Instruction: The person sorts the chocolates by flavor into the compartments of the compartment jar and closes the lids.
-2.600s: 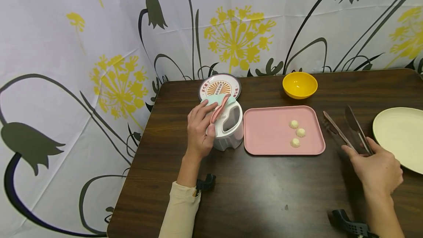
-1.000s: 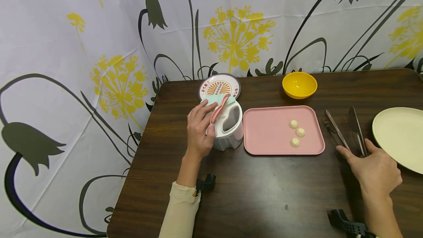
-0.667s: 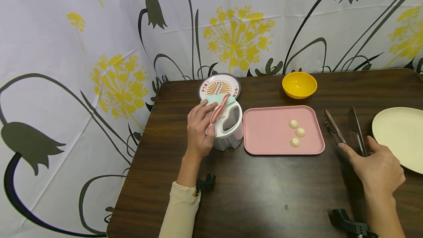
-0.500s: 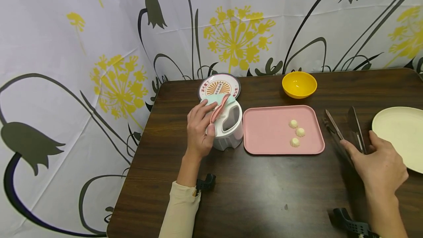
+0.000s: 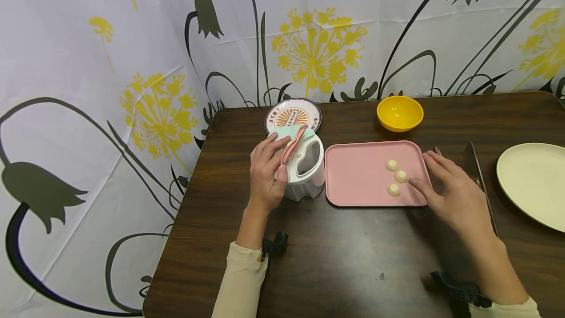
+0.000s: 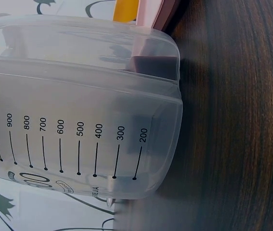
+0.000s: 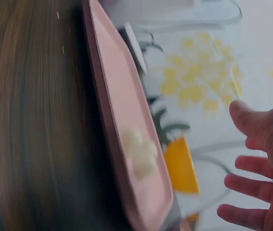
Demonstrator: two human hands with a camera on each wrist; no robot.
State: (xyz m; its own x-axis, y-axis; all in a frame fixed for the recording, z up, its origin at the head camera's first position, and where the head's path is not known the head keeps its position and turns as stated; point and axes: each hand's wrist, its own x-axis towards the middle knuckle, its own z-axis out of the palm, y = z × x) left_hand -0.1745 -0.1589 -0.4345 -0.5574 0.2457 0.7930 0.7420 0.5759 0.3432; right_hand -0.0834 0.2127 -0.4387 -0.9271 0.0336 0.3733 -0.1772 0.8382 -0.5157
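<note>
Beneath the left hand (image 5: 267, 175), whose fingers are resting apart on a white lid (image 5: 291, 174), a cloudy jug (image 6: 93, 110) is standing upright, its wall showing dark measuring marks. Left of the right hand (image 5: 456, 200), whose fingers are hanging well apart, three small white balls (image 5: 394, 190) are lying on a pink tray (image 5: 357, 175). Its right edge is running by these fingertips, any contact not showing clearly; its left edge is lying beside the jug. Brown table (image 5: 353, 249) is extending nearer than both hands' fingers, while a knife (image 5: 475, 163) is bordering the right fingers' other side.
</note>
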